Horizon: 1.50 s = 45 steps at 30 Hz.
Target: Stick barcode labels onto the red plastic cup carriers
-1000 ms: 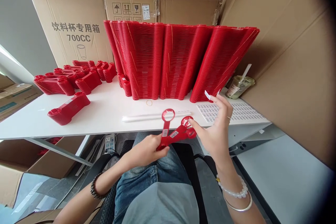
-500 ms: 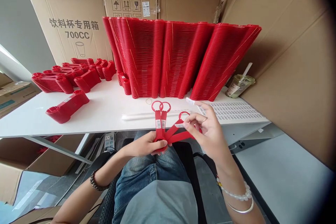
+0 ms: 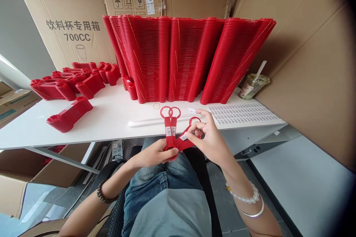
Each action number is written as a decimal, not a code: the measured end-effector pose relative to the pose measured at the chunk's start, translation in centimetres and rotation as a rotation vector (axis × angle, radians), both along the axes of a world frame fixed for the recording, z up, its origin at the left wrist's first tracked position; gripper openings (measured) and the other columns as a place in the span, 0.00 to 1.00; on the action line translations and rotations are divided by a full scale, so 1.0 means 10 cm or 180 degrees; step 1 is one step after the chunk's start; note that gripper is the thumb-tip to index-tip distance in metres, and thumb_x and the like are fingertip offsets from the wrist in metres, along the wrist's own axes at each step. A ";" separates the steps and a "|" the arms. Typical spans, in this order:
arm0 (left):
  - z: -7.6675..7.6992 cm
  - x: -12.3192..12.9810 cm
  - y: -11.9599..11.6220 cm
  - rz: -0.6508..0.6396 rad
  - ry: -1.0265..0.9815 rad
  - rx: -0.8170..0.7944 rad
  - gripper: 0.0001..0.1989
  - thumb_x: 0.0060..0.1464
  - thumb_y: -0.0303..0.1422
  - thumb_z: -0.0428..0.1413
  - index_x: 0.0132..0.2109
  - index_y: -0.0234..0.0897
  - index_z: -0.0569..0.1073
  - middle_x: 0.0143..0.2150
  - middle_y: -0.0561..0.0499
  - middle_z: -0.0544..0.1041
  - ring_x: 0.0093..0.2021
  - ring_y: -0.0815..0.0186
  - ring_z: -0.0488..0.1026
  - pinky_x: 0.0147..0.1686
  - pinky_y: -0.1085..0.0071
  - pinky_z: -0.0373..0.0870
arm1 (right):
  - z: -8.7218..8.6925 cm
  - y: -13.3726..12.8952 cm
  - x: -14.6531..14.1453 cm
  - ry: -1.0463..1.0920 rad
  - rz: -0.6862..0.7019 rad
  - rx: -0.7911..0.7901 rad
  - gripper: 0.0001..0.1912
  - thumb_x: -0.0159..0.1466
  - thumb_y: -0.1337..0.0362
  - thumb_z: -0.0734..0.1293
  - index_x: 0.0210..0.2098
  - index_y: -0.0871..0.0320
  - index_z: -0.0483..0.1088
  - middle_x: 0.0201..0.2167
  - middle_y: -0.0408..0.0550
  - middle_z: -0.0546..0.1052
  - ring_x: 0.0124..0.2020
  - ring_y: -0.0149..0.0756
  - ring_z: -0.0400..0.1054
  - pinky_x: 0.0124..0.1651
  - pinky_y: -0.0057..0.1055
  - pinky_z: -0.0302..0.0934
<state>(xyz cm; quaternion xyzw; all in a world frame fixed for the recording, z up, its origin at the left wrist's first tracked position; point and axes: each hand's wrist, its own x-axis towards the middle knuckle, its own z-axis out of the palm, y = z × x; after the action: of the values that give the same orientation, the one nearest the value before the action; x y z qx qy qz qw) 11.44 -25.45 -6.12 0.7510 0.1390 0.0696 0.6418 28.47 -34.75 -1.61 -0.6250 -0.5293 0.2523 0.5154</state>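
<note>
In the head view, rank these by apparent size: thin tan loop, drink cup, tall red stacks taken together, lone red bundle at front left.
Largest to smallest:
1. Tall red stacks, together
2. Lone red bundle
3. Drink cup
4. Thin tan loop

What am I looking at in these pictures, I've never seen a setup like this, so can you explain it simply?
There is no machine here: a person works with two bare hands. Every picture comes from one camera on their head, looking forward and down.

The left hand holds several red ringed pieces, fanned out. The right hand touches one of them at its label, and another small white label sits at a fingertip.

On the white table stand tall red stacks, with smaller red bundles on the left. On the right are a sheet of small printed labels and a drink cup with a straw. Cardboard rises behind.
</note>
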 end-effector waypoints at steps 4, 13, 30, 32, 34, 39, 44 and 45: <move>0.00 0.00 0.00 -0.0002 -0.0002 0.0010 0.23 0.61 0.50 0.49 0.30 0.35 0.66 0.25 0.53 0.67 0.21 0.73 0.58 0.21 0.74 0.57 | -0.02 0.02 0.00 -0.0033 -0.0006 0.0009 0.28 0.56 0.66 0.66 0.53 0.53 0.53 0.24 0.35 0.71 0.25 0.33 0.63 0.36 0.35 0.64; -0.01 0.00 0.01 -0.0006 -0.0020 -0.0043 0.22 0.62 0.49 0.49 0.30 0.34 0.66 0.25 0.52 0.67 0.21 0.73 0.58 0.22 0.73 0.56 | -0.01 0.01 -0.01 -0.0018 0.0020 -0.0056 0.28 0.57 0.65 0.66 0.54 0.54 0.53 0.23 0.34 0.71 0.24 0.33 0.63 0.35 0.35 0.63; -0.04 -0.01 0.01 -0.0090 -0.0123 -0.0105 0.22 0.63 0.48 0.48 0.30 0.33 0.65 0.26 0.53 0.67 0.22 0.75 0.58 0.22 0.74 0.55 | -0.08 0.03 -0.03 -0.0376 -0.0176 0.0047 0.26 0.59 0.68 0.65 0.54 0.55 0.53 0.24 0.35 0.71 0.24 0.32 0.63 0.36 0.33 0.63; -0.03 -0.02 0.00 -0.0095 -0.0147 -0.0089 0.22 0.63 0.47 0.48 0.30 0.33 0.65 0.26 0.53 0.67 0.22 0.74 0.57 0.22 0.74 0.55 | -0.12 0.04 -0.06 -0.0691 -0.0303 0.0126 0.26 0.59 0.69 0.64 0.55 0.56 0.54 0.25 0.37 0.72 0.25 0.33 0.64 0.37 0.33 0.64; -0.02 -0.02 -0.01 -0.0093 -0.0180 -0.0029 0.21 0.64 0.46 0.48 0.30 0.33 0.65 0.26 0.53 0.66 0.22 0.74 0.57 0.22 0.74 0.54 | -0.16 0.06 -0.09 -0.1223 -0.0458 0.0296 0.25 0.61 0.71 0.63 0.56 0.57 0.55 0.26 0.39 0.74 0.30 0.36 0.68 0.41 0.36 0.64; 0.00 -0.03 -0.01 0.0006 -0.0236 0.0193 0.18 0.64 0.41 0.47 0.30 0.34 0.64 0.26 0.54 0.64 0.23 0.73 0.56 0.24 0.74 0.54 | -0.15 0.09 -0.12 -0.2846 -0.1216 0.0456 0.33 0.62 0.67 0.67 0.64 0.52 0.55 0.49 0.55 0.77 0.50 0.55 0.68 0.51 0.55 0.60; 0.00 -0.05 0.00 -0.0011 -0.0232 0.0230 0.17 0.64 0.40 0.47 0.31 0.34 0.64 0.26 0.54 0.64 0.24 0.73 0.57 0.24 0.74 0.55 | -0.10 0.06 -0.08 -0.2746 -0.1125 0.0486 0.43 0.62 0.59 0.68 0.70 0.53 0.43 0.65 0.60 0.63 0.62 0.57 0.61 0.58 0.62 0.57; 0.00 -0.05 0.00 0.0026 -0.0243 0.0229 0.16 0.64 0.40 0.47 0.31 0.35 0.64 0.26 0.54 0.64 0.24 0.73 0.57 0.24 0.74 0.55 | -0.10 0.06 -0.08 -0.2726 -0.0993 0.0435 0.41 0.63 0.59 0.67 0.70 0.52 0.42 0.65 0.59 0.63 0.62 0.57 0.60 0.58 0.66 0.55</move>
<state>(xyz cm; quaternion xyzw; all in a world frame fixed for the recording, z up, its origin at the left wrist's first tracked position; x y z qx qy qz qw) 10.90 -25.41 -6.14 0.7697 0.1148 0.1058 0.6190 27.67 -34.16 -2.61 -0.7097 -0.6096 -0.1448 0.3221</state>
